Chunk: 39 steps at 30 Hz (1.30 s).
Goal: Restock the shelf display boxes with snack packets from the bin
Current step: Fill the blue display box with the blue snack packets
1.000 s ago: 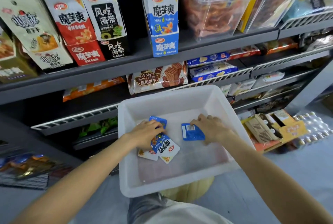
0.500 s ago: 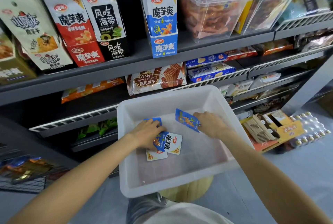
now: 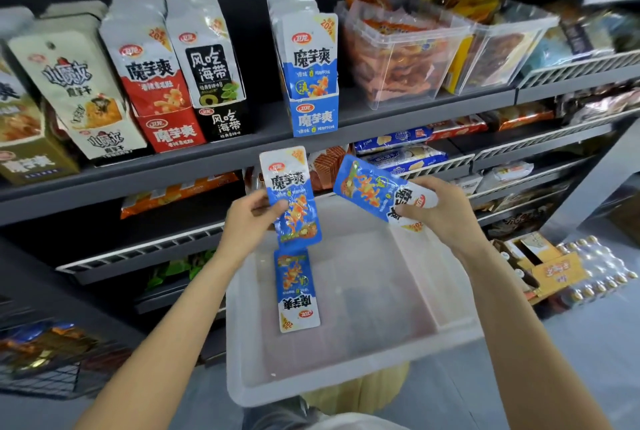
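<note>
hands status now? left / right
Left hand: holds an upright blue snack packet, maybe two stacked.
Right hand: holds a tilted blue packet above the bin.

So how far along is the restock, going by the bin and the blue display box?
Done: the blue display box already shows packets standing inside. In hand: the left hand holds one blue packet, and the right hand holds another blue packet, both lifted above the white bin. Left: a third blue packet appears to lie in the bin, and none of the three is shelved.
</note>
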Each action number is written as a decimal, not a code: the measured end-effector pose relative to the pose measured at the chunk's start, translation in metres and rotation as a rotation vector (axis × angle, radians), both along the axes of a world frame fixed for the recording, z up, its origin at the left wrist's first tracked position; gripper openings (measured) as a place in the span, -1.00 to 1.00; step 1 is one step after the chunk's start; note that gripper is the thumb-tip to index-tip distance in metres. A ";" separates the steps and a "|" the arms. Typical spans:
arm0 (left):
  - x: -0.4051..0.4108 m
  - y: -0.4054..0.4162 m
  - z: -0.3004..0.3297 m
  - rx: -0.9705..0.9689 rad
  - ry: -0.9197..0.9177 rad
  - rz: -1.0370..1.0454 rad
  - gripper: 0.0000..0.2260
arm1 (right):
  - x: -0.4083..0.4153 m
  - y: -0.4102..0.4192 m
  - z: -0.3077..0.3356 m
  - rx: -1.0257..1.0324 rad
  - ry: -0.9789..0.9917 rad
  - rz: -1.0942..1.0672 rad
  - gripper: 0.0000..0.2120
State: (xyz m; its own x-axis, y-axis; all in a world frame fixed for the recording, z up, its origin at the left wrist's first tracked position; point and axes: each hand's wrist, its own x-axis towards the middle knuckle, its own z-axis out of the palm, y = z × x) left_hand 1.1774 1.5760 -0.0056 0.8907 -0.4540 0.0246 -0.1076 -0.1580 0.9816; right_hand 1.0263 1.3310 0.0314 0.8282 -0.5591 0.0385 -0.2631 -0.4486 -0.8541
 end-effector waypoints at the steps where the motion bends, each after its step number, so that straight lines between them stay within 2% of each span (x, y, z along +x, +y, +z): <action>1: 0.001 -0.002 0.007 -0.026 -0.017 0.011 -0.85 | 0.003 0.001 0.002 0.005 -0.034 -0.044 -0.73; 5: 0.002 -0.008 0.033 -0.081 -0.103 0.031 -0.82 | 0.011 0.003 0.010 0.084 -0.170 -0.140 -0.78; 10: 0.012 -0.014 0.076 -0.172 -0.292 0.075 -0.77 | 0.018 0.006 0.032 0.219 -0.305 -0.102 -0.91; 12: 0.021 -0.020 0.099 -0.213 -0.390 0.117 -0.81 | 0.022 0.006 0.043 0.269 -0.382 -0.097 -0.92; 16: 0.040 -0.039 0.139 -0.269 -0.560 0.179 -0.83 | 0.033 0.004 0.058 0.205 -0.492 -0.147 -0.94; 21: 0.065 -0.064 0.149 -0.172 -0.681 0.220 -0.83 | 0.046 0.005 0.072 0.168 -0.578 -0.228 -0.91; 26: 0.073 -0.076 0.145 -0.054 -0.759 0.140 -0.77 | 0.051 0.001 0.085 0.131 -0.591 -0.186 -0.88; 29: 0.073 -0.082 0.146 -0.061 -0.735 0.148 -0.74 | 0.054 -0.004 0.092 0.032 -0.611 -0.168 -0.88; 32: 0.076 -0.080 0.144 -0.082 -0.653 0.150 -0.78 | 0.055 -0.005 0.102 -0.004 -0.645 -0.176 -0.80; 36: 0.081 -0.072 0.122 0.237 -0.801 0.130 -0.74 | 0.060 -0.006 0.119 -0.086 -0.706 -0.134 -0.72; 37: 0.082 -0.071 0.118 0.272 -0.837 0.155 -0.72 | 0.064 -0.007 0.124 -0.125 -0.706 -0.125 -0.72; 39: 0.082 -0.071 0.114 0.223 -0.834 0.186 -0.66 | 0.073 -0.006 0.132 -0.264 -0.687 -0.098 -0.75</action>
